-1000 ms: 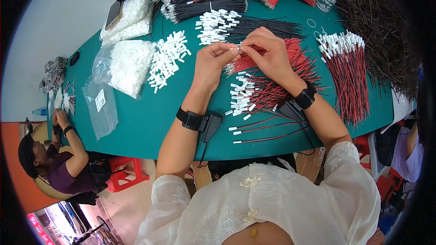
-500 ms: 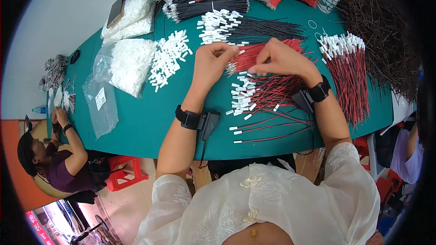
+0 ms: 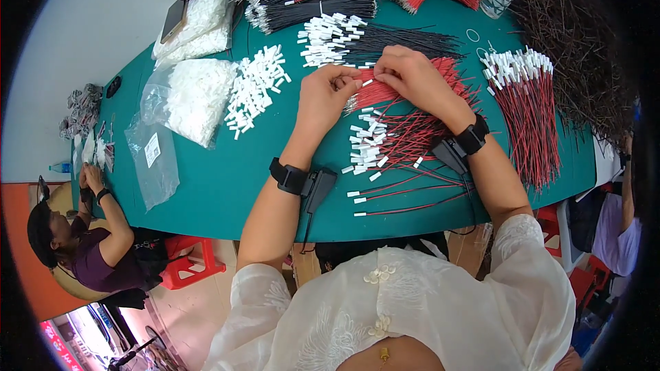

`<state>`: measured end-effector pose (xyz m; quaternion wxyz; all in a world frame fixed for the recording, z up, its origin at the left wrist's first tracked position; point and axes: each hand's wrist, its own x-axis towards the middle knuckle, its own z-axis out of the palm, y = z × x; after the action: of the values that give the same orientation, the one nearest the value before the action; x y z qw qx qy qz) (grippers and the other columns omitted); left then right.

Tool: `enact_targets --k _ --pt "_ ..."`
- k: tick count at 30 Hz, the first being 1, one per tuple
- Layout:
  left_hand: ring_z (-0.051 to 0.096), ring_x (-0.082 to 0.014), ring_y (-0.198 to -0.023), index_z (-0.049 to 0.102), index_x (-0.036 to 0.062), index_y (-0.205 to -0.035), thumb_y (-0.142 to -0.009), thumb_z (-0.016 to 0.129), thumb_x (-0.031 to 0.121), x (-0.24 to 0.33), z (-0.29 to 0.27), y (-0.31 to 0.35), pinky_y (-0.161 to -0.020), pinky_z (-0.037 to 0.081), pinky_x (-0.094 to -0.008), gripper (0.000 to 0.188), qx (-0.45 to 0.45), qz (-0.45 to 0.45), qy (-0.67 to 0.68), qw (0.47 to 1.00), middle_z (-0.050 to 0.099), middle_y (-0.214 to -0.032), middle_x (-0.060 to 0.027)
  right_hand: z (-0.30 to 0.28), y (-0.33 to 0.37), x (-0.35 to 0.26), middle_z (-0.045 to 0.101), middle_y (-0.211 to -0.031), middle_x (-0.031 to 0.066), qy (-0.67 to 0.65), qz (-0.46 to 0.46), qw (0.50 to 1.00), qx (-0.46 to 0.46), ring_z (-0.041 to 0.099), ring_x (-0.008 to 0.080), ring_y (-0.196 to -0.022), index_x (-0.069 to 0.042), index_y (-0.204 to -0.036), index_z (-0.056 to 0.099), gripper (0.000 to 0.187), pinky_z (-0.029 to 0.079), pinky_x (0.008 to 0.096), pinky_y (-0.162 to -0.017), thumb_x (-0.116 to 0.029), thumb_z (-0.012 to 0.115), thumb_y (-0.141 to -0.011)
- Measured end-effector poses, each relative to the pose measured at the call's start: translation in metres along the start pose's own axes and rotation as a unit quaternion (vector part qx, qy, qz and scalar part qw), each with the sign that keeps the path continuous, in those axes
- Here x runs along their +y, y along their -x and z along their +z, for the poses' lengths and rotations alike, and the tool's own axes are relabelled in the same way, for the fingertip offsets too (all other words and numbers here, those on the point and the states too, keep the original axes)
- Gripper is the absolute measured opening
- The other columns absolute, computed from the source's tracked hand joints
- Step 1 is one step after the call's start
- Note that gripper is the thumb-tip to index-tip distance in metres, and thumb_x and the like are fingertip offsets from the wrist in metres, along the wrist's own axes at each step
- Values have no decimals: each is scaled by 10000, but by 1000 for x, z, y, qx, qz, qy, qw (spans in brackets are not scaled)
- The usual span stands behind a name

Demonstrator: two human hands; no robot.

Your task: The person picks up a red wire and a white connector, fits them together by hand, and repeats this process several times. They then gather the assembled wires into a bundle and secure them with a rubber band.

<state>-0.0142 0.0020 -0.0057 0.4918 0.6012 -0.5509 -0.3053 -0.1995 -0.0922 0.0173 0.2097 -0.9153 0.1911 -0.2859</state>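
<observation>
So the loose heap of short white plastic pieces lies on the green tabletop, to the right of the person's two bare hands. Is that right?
Not quite: the head view shows the loose white heap to the left of the bare left hand and bare right hand. It does lie on the green tabletop.

Wiring workshop; massed wires point(image 3: 419, 132); white connectors point(image 3: 256, 89)

Glossy plast. bag point(image 3: 152, 184); matt plast. connectors point(image 3: 259, 81).
</observation>
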Motion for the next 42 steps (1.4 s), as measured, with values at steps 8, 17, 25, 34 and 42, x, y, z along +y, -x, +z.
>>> enact_targets --k 8,17,25,34,42 --pt "548 -119 -601 726 23 -903 -751 767 65 -2 2 1 -576 461 -246 163 1 58 -57 997 617 -720 -54 3 1 -2 560 -789 118 4 6 1000 -17 580 306 -787 -8 -819 600 105 475 397 -686 -57 680 -771" --pt "560 -72 -646 722 6 -929 -812 740 103 -10 -2 -3 -578 445 -229 153 19 -33 59 998 654 -759 -34 -3 0 -18 569 -791 108 -70 66 995 7 592 298 -790 -24 -820 630 109 487 396 -680 -98 688 -765" --pt "584 -68 -701 703 -22 -988 -904 667 143 -3 -4 -4 -631 452 -202 189 47 -59 193 978 680 -824 -28 3 2 -7 584 -806 87 44 -56 997 -27 584 277 -802 -33 -813 641 110 491 390 -696 -115 694 -762" --pt "603 -81 -778 681 -17 -1087 -918 640 112 0 -8 -4 -723 488 -211 217 27 -113 283 952 682 -887 -48 5 1 -8 584 -796 92 15 -75 997 -25 580 285 -804 -25 -801 628 97 488 391 -703 -98 684 -770" --pt "622 -96 -797 675 -24 -1098 -911 640 89 -2 -11 -4 -731 503 -211 222 35 -105 302 947 691 -919 -67 1 -1 -14 671 -866 101 -134 19 991 -21 652 218 -757 6 -862 639 57 514 301 -677 -13 668 -816"
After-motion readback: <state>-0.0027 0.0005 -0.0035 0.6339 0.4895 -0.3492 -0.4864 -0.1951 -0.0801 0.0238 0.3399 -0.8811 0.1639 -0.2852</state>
